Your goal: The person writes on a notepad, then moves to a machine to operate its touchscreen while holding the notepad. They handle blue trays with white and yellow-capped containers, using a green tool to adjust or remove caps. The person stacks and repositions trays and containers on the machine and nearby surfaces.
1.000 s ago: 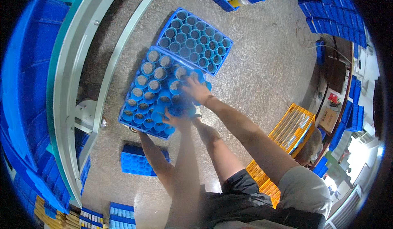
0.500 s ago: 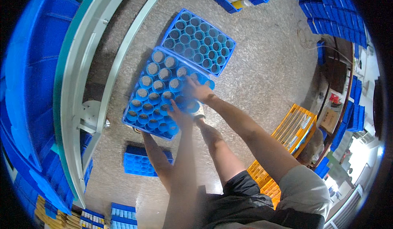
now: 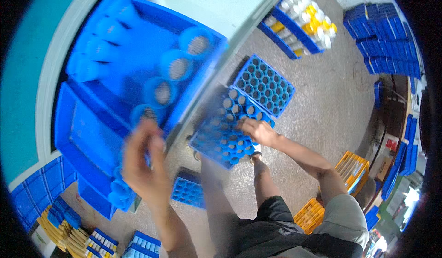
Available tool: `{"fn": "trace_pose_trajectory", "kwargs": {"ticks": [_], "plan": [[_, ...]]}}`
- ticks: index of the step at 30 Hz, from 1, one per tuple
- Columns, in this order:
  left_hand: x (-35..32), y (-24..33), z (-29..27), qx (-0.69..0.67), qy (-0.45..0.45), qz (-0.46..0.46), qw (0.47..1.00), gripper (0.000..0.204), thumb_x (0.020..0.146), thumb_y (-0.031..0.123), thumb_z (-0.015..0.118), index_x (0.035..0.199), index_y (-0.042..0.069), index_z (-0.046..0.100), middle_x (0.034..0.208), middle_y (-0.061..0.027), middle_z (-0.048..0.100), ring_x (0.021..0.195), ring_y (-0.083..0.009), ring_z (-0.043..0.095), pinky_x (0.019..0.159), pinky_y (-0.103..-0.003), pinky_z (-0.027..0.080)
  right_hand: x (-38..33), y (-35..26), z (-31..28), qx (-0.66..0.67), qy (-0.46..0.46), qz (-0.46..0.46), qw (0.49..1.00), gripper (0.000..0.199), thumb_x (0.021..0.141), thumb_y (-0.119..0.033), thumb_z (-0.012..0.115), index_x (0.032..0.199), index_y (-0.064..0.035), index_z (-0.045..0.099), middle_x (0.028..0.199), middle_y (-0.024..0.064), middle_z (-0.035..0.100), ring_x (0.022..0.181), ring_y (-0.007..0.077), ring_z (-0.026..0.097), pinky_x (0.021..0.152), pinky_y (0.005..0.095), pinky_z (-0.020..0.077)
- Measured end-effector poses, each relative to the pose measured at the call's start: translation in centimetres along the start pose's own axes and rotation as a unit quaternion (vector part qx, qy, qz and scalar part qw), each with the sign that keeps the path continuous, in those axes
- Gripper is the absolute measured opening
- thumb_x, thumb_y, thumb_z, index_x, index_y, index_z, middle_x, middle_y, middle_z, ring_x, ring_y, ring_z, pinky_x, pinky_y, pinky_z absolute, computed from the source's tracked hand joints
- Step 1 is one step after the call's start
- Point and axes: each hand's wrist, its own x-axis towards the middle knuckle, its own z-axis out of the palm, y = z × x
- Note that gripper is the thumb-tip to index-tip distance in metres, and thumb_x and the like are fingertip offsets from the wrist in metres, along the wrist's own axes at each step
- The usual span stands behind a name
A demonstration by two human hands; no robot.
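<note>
My left hand (image 3: 146,159), smeared by motion, is at a row of blue cups along the near side of a large blue tray (image 3: 138,50) on the bench. Its fingertips overlap the lowest blue cup (image 3: 146,115); whether they grip it is unclear. The cups hold something grey and grainy. My right hand (image 3: 258,131) is low over a blue tray (image 3: 206,149) on the floor, packed with similar cups. Its fingers curl in among the cups there, and what they hold is hidden. Past it lies another blue tray (image 3: 291,91) of dark-filled cups.
A bench edge (image 3: 221,71) runs diagonally between the bench and floor trays. Blue crates with white and yellow containers (image 3: 306,18) stand at the back. Yellow crates (image 3: 352,171) are on the right, stacked blue trays (image 3: 384,39) far right. Another blue tray (image 3: 188,192) lies near my legs.
My left hand has moved from the floor tray up and left to the bench tray. The view has swung left, showing more of the bench. My right hand stays at the floor tray, fingers now curled.
</note>
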Motion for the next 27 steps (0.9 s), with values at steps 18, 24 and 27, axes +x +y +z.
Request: {"fn": "trace_pose_trajectory", "kwargs": {"ticks": [18, 24, 27], "plan": [[31.1, -13.7, -5.0, 0.281, -0.004, -0.019, 0.96, 0.022, 0.074, 0.008, 0.072, 0.096, 0.006, 0.077, 0.09, -0.023, 0.073, 0.089, -0.0413, 0.071, 0.081, -0.047, 0.058, 52.7, -13.8, -17.3, -0.215, 0.128, 0.016, 0.968, 0.031, 0.084, -0.006, 0.071, 0.114, -0.0123, 0.074, 0.114, 0.0167, 0.071, 0.103, 0.0354, 0.069, 0.092, 0.0436, 0.0558], [24.8, -5.8, -8.9, 0.179, 0.063, 0.12, 0.975, 0.021, 0.074, 0.009, 0.077, 0.094, 0.01, 0.079, 0.076, -0.0217, 0.069, 0.069, -0.0363, 0.069, 0.065, -0.041, 0.054, 41.4, -15.8, -24.5, -0.207, 0.194, -0.099, 0.954, 0.031, 0.081, 0.001, 0.07, 0.11, -0.008, 0.074, 0.106, 0.0179, 0.071, 0.098, 0.0347, 0.07, 0.084, 0.0432, 0.0574], [17.4, 0.6, -11.3, 0.201, 0.031, 0.06, 0.977, 0.028, 0.086, 0.013, 0.078, 0.114, 0.008, 0.076, 0.083, -0.0089, 0.073, 0.072, -0.009, 0.065, 0.065, -0.028, 0.052, 30.2, -16.7, -30.3, -0.052, 0.209, -0.22, 0.951, 0.032, 0.076, 0.009, 0.063, 0.105, -0.0017, 0.072, 0.102, 0.0235, 0.067, 0.091, 0.0412, 0.067, 0.079, 0.044, 0.0565]]}}
